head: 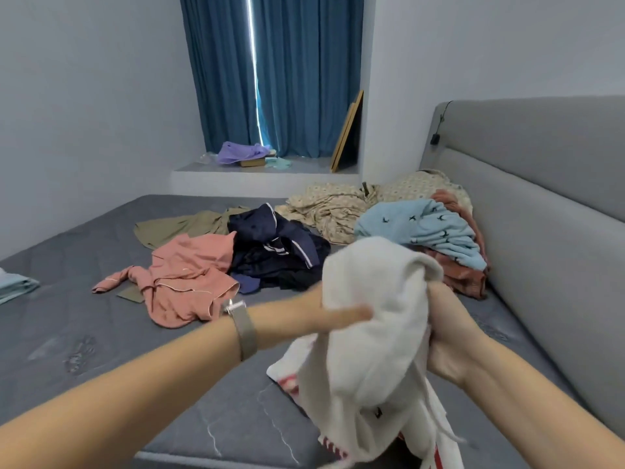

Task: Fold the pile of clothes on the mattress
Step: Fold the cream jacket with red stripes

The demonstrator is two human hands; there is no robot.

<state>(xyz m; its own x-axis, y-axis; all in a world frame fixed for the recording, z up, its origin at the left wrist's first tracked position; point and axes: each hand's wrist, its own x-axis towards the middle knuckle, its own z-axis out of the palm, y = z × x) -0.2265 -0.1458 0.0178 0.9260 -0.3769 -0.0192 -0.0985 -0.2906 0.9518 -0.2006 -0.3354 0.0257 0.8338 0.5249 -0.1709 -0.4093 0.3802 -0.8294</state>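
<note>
White, thick-looking cloth fills the near right of the view: a bunched garment [372, 326] with red print near its lower edge is held up above the near edge of the grey mattress [84, 333]. It is gripped by both hands. The right hand [449, 336] is closed round a gathered fold on the far side of the bundle. The left hand [324, 316], with a watch [241, 324] at the wrist, is blurred and half hidden by the cloth; its fingers appear to be pushed into a fold and pinching it, though how tightly cannot be told.

The garment is judged to be soft, limp and fairly light, with some bulk. It hangs in loose folds and keeps no shape, so it is likely to sag and twist wherever it is not supported. A hold on two matching points, such as the shoulders or the hem corners, is judged best, so that it can be shaken flat and laid on the mattress.

The rest of the pile lies unfolded further back: a pink shirt [182, 279], a navy garment [277, 252], an olive piece [179, 228], a patterned sheet [338, 204] and a light blue top [426, 228] by the headboard [541, 170].
</note>
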